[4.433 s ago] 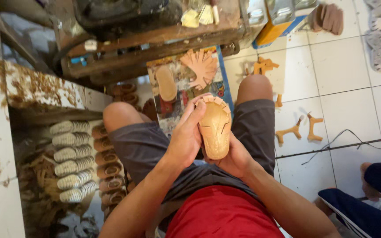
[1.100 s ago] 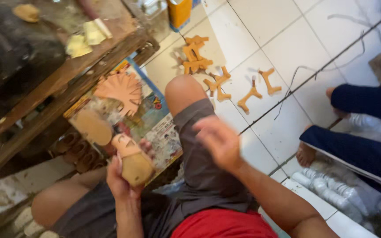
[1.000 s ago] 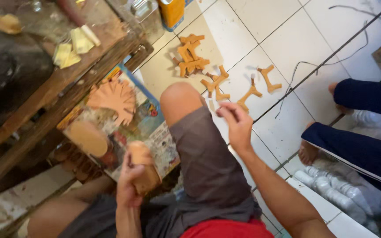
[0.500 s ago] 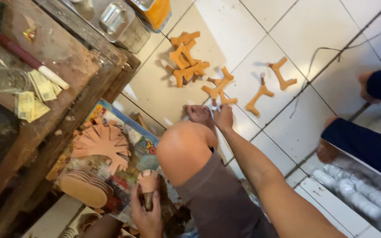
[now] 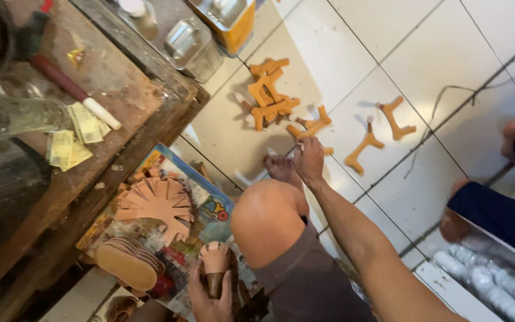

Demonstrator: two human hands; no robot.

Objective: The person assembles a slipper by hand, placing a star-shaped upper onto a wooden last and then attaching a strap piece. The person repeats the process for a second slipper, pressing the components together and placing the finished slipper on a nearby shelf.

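While the left hand (image 5: 210, 295) wraps its fingers around a tan leather sandal sole (image 5: 214, 262), held upright beside the bare knee (image 5: 266, 220), the right hand (image 5: 309, 162) reaches to the white tiled floor (image 5: 424, 53), fingertips closing on an orange Y-shaped leather strap (image 5: 309, 126). More such straps (image 5: 269, 95) lie scattered nearby, and a stack of soles (image 5: 127, 262) rests below the worn wooden bench's edge (image 5: 120, 119).

Tan sandal sole (image 5: 214, 265) upright; orange Y-strap (image 5: 309, 126) flat on tile.
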